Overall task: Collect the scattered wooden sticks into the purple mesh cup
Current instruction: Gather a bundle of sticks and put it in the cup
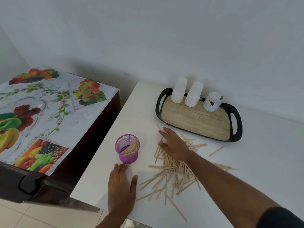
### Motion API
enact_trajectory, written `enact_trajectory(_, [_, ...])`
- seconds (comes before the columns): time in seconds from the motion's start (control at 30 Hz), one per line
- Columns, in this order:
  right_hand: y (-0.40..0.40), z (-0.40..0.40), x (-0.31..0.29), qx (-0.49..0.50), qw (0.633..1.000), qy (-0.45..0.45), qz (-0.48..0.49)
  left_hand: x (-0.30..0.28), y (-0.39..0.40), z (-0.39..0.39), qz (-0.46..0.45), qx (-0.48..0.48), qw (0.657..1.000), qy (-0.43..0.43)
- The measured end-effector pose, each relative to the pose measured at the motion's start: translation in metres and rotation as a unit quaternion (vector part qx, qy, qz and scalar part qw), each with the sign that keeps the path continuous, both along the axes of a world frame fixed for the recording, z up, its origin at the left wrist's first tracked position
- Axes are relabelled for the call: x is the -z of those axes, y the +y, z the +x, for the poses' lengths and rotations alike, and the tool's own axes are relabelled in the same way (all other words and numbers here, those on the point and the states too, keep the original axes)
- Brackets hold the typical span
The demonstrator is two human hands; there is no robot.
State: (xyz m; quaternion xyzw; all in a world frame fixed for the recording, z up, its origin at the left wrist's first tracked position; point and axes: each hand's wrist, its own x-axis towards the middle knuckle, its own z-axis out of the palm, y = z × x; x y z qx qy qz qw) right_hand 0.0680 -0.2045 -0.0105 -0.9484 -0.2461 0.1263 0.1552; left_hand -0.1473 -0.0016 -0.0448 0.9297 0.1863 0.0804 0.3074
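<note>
Head view: a white table [246,186] fills the lower right of the frame. Near the middle, a little to the left, stands the purple mesh cup [127,148]. It is upright, and some sticks already stand inside it, leaning to its right side. The left hand [121,186] lies flat on the table just below the cup. Its fingers are straight, and the fingertips [122,165] reach the bottom of the cup. It holds nothing.

To the right of the cup, a big pile of wooden sticks [171,176] lies spread on the table. The right hand [174,143] is over the top part of the pile, with its fingers spread out and pointing to the upper left. Whether it holds any stick cannot be told.

Above the pile sits a black tray [197,119] with a wood-look bottom. On it stand two stacks of white paper cups [194,94] and a white tub [213,101]. At the left of the frame is a cloth with fruit pictures [49,112].
</note>
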Motion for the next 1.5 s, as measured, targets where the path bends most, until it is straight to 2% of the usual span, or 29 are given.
enact_trajectory(0.1, [0.002, -0.004, 0.009, -0.018, 0.999, 0.002, -0.037, 0.007, -0.003, -0.007, 0.022, 0.043, 0.998, 0.034])
enact_trajectory(0.3, [-0.039, -0.028, 0.013, -0.065, 0.998, -0.007, -0.006, 0.019, -0.012, -0.017, 0.112, 0.23, 0.966, 0.026])
enact_trajectory(0.37, [-0.059, -0.031, 0.004, -0.05, 0.999, -0.007, 0.02, 0.017, -0.017, -0.012, 0.132, 0.262, 0.955, 0.03])
enact_trajectory(0.47, [-0.085, -0.026, -0.005, 0.039, 0.996, -0.069, 0.044, 0.012, -0.026, -0.001, 0.128, 0.275, 0.952, 0.034])
enact_trajectory(0.53, [-0.099, -0.026, -0.006, 0.07, 0.996, -0.054, 0.021, 0.009, -0.033, 0.007, 0.118, 0.28, 0.952, 0.034])
enact_trajectory(0.6, [-0.107, -0.03, -0.001, 0.057, 0.998, -0.015, -0.018, 0.006, -0.039, 0.016, 0.116, 0.278, 0.953, 0.036])
enact_trajectory(0.67, [-0.111, -0.039, 0.005, 0.04, 0.998, -0.019, -0.04, 0.005, -0.045, 0.025, 0.119, 0.275, 0.953, 0.036])
enact_trajectory(0.87, [-0.124, -0.056, -0.002, 0.042, 0.998, -0.051, 0.01, 0.007, -0.052, 0.051, 0.08, 0.272, 0.959, 0.013])
enact_trajectory(0.93, [-0.129, -0.049, -0.016, 0.017, 0.998, -0.049, 0.029, 0.008, -0.049, 0.058, 0.099, 0.273, 0.957, 0.012])
enact_trajectory(1.0, [-0.128, -0.041, -0.029, -0.04, 0.999, -0.007, 0.014, 0.011, -0.048, 0.061, 0.122, 0.277, 0.953, 0.012])
enact_trajectory(1.07, [-0.118, -0.035, -0.035, -0.101, 0.994, 0.035, -0.038, 0.014, -0.05, 0.06, 0.142, 0.289, 0.947, 0.012])
enact_trajectory(1.2, [-0.097, -0.03, -0.027, -0.192, 0.966, 0.06, -0.16, 0.017, -0.05, 0.059, 0.135, 0.289, 0.948, 0.012])
enact_trajectory(1.27, [-0.091, -0.029, -0.025, -0.206, 0.959, 0.057, -0.188, 0.017, -0.049, 0.059, 0.125, 0.284, 0.951, 0.008])
enact_trajectory(1.5, [-0.088, -0.025, -0.03, -0.19, 0.969, -0.002, -0.16, 0.016, -0.049, 0.061, 0.128, 0.29, 0.948, 0.02])
